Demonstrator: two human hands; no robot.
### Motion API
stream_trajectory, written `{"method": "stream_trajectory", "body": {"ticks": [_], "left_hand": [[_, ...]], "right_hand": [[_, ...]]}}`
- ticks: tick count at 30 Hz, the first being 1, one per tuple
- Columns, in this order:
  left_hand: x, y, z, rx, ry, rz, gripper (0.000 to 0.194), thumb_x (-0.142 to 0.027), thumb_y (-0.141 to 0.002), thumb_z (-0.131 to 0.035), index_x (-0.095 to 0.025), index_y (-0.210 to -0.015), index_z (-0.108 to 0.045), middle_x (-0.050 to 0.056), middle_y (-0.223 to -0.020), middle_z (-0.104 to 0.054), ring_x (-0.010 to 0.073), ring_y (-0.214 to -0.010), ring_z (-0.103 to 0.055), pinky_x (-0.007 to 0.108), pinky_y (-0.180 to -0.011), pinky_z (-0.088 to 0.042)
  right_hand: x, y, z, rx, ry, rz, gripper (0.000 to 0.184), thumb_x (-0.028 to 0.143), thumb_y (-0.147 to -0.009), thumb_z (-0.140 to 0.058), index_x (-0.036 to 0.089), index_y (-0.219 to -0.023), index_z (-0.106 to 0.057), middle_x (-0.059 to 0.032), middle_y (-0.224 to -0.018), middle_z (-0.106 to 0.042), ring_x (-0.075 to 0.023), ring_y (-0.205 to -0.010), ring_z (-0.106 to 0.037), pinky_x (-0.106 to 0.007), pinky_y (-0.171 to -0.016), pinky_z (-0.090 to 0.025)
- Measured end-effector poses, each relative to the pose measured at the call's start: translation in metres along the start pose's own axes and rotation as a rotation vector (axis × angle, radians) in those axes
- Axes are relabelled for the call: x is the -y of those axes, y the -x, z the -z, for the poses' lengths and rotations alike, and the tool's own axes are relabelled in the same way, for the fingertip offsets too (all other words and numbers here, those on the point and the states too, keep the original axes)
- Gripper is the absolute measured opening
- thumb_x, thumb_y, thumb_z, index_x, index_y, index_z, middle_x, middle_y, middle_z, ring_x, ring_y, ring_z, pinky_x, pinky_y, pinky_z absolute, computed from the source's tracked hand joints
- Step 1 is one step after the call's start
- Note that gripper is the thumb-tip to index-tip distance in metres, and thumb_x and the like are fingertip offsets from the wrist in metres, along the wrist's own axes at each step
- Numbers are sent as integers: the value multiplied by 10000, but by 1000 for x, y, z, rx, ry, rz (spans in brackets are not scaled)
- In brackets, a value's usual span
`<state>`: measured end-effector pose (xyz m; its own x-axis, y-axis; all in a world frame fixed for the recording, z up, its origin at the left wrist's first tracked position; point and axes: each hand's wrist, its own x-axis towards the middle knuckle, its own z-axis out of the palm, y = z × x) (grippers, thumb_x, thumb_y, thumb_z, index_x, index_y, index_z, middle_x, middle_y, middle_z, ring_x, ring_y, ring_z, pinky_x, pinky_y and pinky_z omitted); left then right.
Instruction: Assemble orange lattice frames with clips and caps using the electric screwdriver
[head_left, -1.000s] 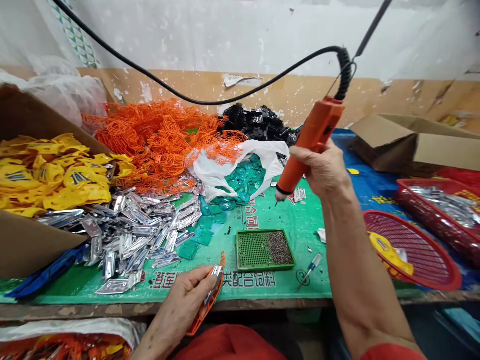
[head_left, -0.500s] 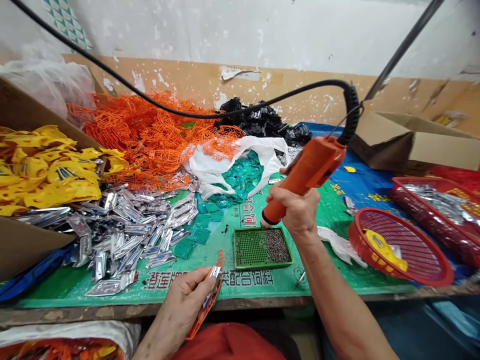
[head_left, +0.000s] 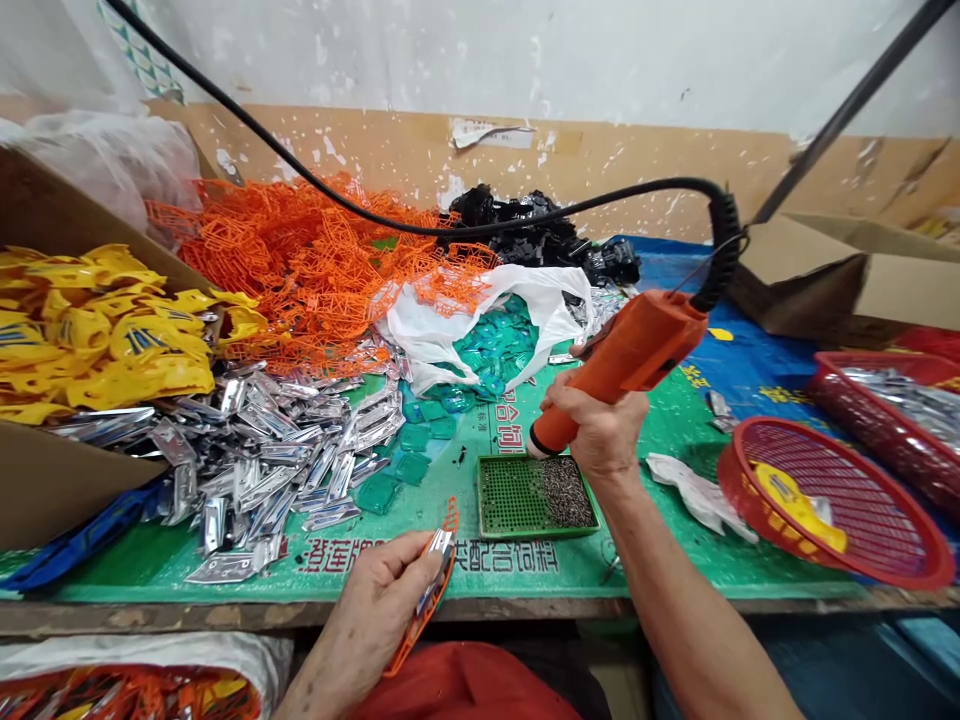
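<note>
My right hand (head_left: 604, 425) is wrapped round an orange electric screwdriver (head_left: 626, 355), which tilts with its tip down at the back edge of a green tray (head_left: 514, 490). Small dark screws (head_left: 568, 490) are heaped in the tray's right part. At the table's front edge my left hand (head_left: 386, 590) pinches an orange plastic frame (head_left: 415, 628) with silvery parts in it. The fingers hide part of that piece. Teal translucent pieces (head_left: 379, 492) lie on the green sheet between the left hand and a white bag (head_left: 420, 340).
Silver parts (head_left: 262, 450) are piled at left, with yellow pieces (head_left: 97, 330) in a box and orange frames (head_left: 315, 260) behind. Black parts (head_left: 525, 225) lie at the wall. A red basket (head_left: 847, 500) and a cardboard box (head_left: 806, 275) stand right. A black cable (head_left: 420, 232) hangs across.
The whole scene has shifted slightly right in view. Both hands keep their hold, and the screwdriver's tip stays at the tray's back edge, seemingly almost unmoved.
</note>
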<state>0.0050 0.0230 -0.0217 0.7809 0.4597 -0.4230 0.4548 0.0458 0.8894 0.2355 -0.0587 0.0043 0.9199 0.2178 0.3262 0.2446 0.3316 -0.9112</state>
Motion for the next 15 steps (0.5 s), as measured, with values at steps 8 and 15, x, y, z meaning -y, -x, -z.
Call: {"method": "stream_trajectory", "body": {"ticks": [8, 15], "left_hand": [[6, -2, 0, 36, 76, 5, 344, -474, -820, -545, -156, -801, -673, -15, -678, -478, 139, -661, -382, 242, -600, -287], [-2, 0, -5, 65, 99, 49, 391, -527, -794, -552, -156, -791, -677, -28, -611, -446, 129, -595, -343, 239, -553, -270]], "right_hand": [[0, 2, 0, -2, 2, 3, 192, 188, -533, -747, 164, -673, -619, 28, -652, -596, -121, -528, -540, -295, -513, -465], [2, 1, 2, 50, 2, -7, 201, 196, -543, -747, 170, -698, -622, 33, -612, -596, -124, -515, -544, -292, -518, -459]]}}
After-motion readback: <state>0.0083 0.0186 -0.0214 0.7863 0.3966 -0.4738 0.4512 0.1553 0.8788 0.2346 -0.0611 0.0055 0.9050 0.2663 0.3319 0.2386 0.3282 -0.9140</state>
